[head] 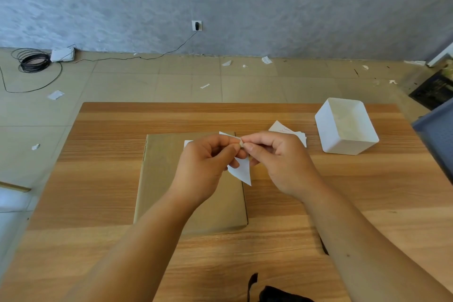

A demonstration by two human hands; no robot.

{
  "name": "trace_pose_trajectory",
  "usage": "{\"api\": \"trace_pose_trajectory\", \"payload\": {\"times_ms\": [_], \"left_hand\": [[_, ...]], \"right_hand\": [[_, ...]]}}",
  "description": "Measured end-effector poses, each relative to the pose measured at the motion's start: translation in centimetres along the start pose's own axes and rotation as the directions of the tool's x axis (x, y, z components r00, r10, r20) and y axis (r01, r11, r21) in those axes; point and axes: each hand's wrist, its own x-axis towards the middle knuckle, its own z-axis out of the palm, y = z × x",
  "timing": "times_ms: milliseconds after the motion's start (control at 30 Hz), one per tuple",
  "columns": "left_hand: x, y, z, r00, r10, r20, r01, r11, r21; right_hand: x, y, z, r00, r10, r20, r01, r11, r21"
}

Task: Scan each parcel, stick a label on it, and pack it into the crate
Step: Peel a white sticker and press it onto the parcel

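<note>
A flat brown cardboard parcel (pixel 161 179) lies on the wooden table (pixel 98 179) in front of me, with a white patch (pixel 187 142) showing on its far edge behind my left hand. Both hands hover above the parcel. My left hand (pixel 203 169) and my right hand (pixel 282 162) pinch the top corner of a white label sheet (pixel 241 170) between fingertips and thumbs. The sheet hangs down between them as a pointed white shape. A small stack of white labels (pixel 282 129) lies on the table behind my right hand.
A white plastic box (pixel 345 127) stands open at the table's far right. A dark blue crate edge (pixel 438 135) shows at the right border. A black object (pixel 277 294) sits at the near table edge. Paper scraps, a cable coil (pixel 34 61) and a white device litter the floor.
</note>
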Motion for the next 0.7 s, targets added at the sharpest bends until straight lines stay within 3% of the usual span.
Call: {"api": "trace_pose_trajectory", "payload": {"times_ms": [433,700], "left_hand": [[-0.29,0.12,-0.39,1.000,-0.014,0.014,0.015,0.999,-0.038],[-0.40,0.60,-0.81,0.999,-0.014,0.041,0.019,0.991,-0.134]], "right_hand": [[-0.37,-0.09,0.15,0.998,-0.014,0.059,0.011,0.999,0.045],[-0.49,-0.32,0.45,0.998,-0.063,-0.018,0.063,0.997,0.045]]}}
